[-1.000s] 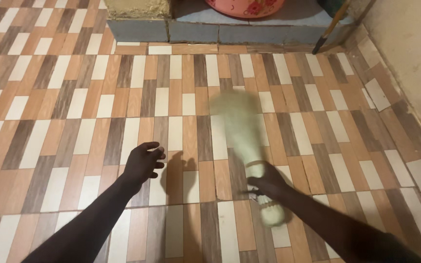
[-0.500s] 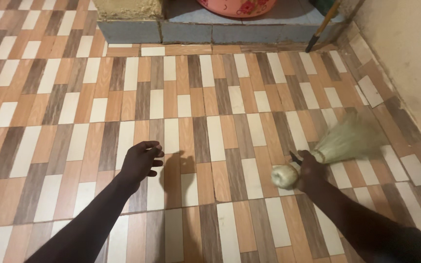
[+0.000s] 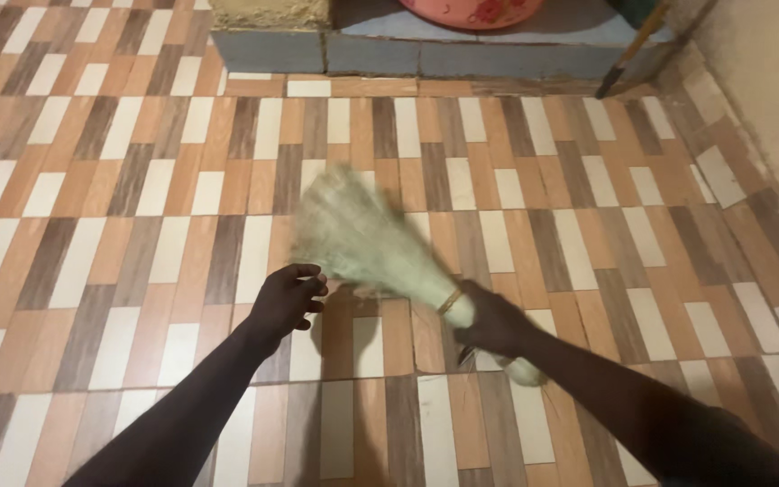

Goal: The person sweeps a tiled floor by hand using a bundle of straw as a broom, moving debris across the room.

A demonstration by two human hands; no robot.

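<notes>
My right hand point(image 3: 490, 317) grips the handle of a short straw hand broom point(image 3: 364, 236). Its pale bristles are blurred and fan out up and to the left over the tiled floor point(image 3: 137, 198). The broom's rounded butt end point(image 3: 520, 370) sticks out below my fist. My left hand point(image 3: 287, 298) hovers empty above the floor with its fingers loosely curled, just left of the bristles and close to them.
A raised blue-grey step point(image 3: 462, 50) runs along the top, with a pink basin point(image 3: 471, 11) on it. A stick handle point(image 3: 628, 54) leans at the top right corner. A plain wall point(image 3: 768, 90) borders the floor on the right.
The broom has swung from the right side of the floor across to the left, its bristles now beside my left hand. My left hand has barely moved.
</notes>
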